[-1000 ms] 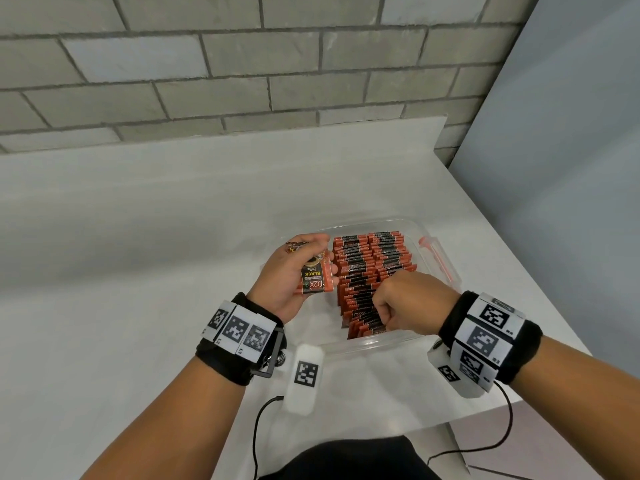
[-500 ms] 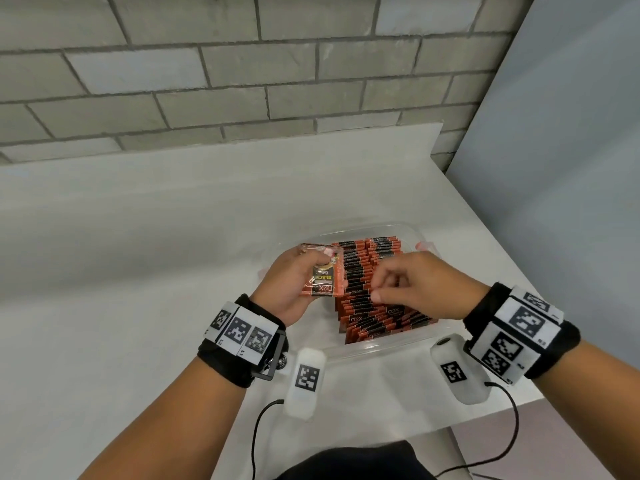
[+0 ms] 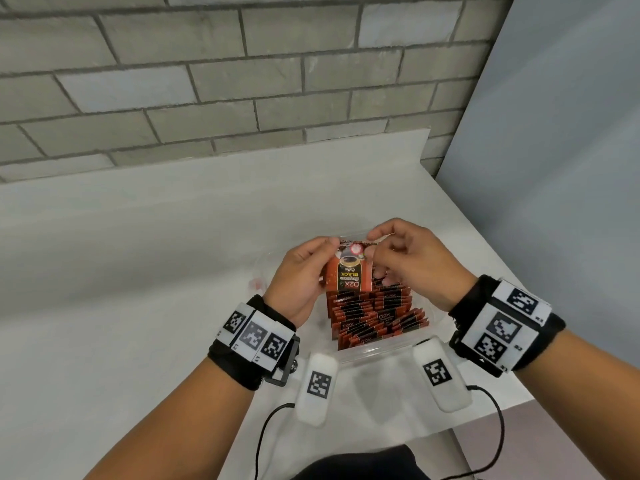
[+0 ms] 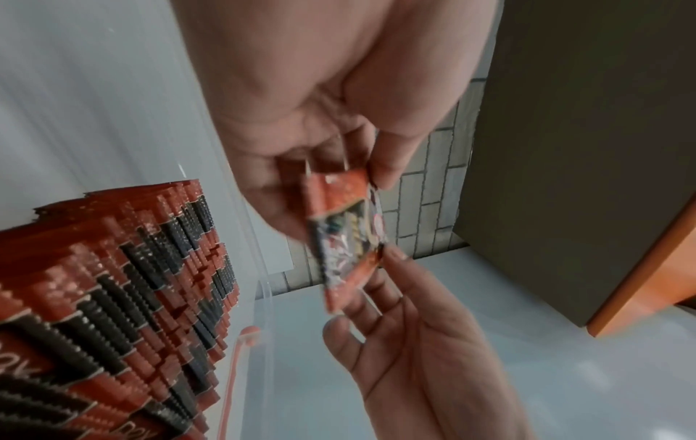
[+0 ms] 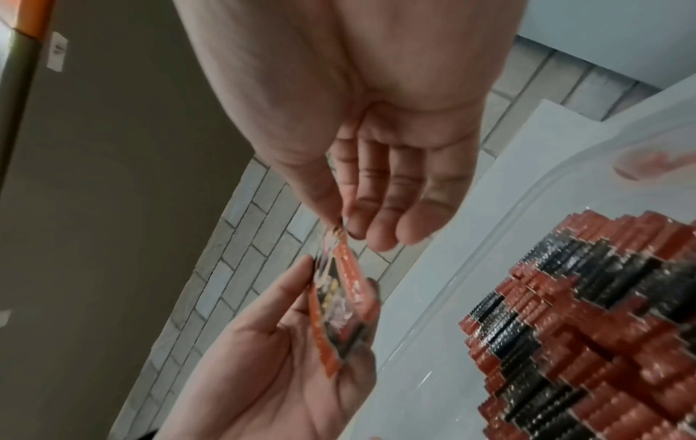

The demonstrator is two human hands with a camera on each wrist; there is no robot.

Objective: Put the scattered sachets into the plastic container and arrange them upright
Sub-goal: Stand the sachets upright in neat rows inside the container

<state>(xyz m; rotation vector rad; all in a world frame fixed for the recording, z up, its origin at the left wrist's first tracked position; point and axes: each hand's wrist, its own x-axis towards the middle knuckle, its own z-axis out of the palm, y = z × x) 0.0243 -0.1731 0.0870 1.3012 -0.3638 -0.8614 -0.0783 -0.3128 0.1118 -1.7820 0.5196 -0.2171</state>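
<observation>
A white table [image 3: 145, 258] stands against a grey brick wall [image 3: 242, 81], its right edge beside a pale blue panel [image 3: 561, 168]. A clear plastic container [image 3: 374, 351] sits directly on it near the front right corner. Around the container the surface shows only plain white.

1. The plastic container [image 3: 377, 353]: its far rim is hidden behind both hands.
2. The held sachet [image 4: 348, 238] is blurred in both wrist views; its print is unreadable there.
3. The packed sachets [image 5: 587, 333] run off the picture's edge.
</observation>
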